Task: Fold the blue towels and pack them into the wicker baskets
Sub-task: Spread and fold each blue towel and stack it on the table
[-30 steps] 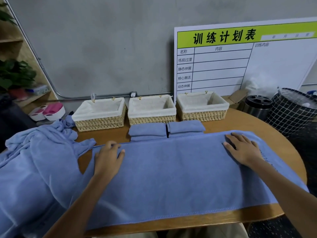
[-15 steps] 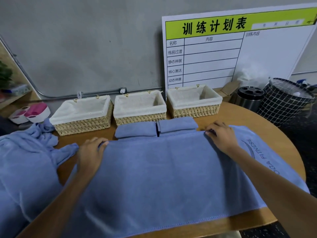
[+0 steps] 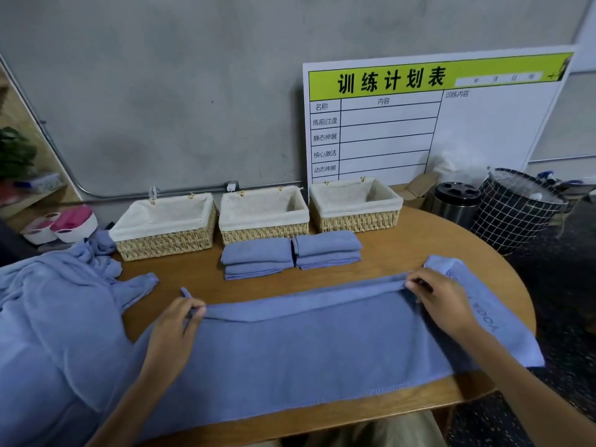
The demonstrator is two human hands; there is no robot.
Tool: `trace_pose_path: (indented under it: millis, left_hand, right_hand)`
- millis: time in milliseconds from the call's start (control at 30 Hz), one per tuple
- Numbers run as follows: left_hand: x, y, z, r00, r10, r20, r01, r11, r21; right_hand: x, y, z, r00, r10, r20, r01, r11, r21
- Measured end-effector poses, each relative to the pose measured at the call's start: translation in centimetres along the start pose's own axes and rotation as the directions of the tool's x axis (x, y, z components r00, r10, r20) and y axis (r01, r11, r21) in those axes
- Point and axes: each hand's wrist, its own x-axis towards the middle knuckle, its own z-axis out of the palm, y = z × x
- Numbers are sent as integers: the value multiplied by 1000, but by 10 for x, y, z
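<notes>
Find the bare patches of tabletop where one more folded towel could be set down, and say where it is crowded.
Bare wood shows between the left basket, the folded stacks and the spread towel; also right of the stacks, before the right basket. A thin strip runs along the near table edge. The left is crowded by the towel heap.

Looks like a gym back room I'm in: training plan board in Chinese leaning on bare concrete wall, fitness logo on the blue towel before me, round wooden table, wire bin, wooden shelf with plant.
</notes>
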Motion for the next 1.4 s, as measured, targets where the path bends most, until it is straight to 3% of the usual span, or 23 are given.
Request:
trace_pose_path:
  millis: [100, 300, 500, 667, 833, 1000, 1133, 1267, 1400]
  left_hand:
    - [27, -8, 8, 1000, -1, -15, 1, 1000, 28]
    - [41, 8, -20, 984, 8, -177, -5, 1000, 13]
    - [-26, -2, -9, 997, -75, -3, 75, 997, 18]
    - [-15, -10, -4, 997, -41, 62, 38, 998, 54]
    - [-2, -15, -6, 996, 8, 88, -16, 996, 91]
    - [-9, -22, -9, 993, 70, 90, -79, 992, 101]
    - [-14, -23, -11, 989, 113, 98, -125, 983, 134]
    - [-11, -17, -22, 985, 169, -13, -163, 965, 205]
    - [-25, -27, -25, 983, 178, 42, -183, 945, 272]
  right_hand:
    - [20, -2, 13, 1000, -6, -18, 7, 999, 35]
    - [39, -15, -3, 991, -103, -89, 115, 983, 142]
    - [-13, 5, -7, 994, -105, 41, 104, 994, 39]
    - [-13, 17, -12, 991, -119, 65, 121, 992, -23]
    - [-4, 15, -20, 986, -160, 43, 161, 987, -27]
    - [-17, 22, -32, 974, -226, 25, 228, 963, -147]
    - [-20, 21, -35, 986, -164, -5, 161, 973, -163]
    - [-10, 12, -30, 989, -137, -60, 128, 983, -134]
    - [-12, 26, -27, 980, -178, 91, 192, 966, -174]
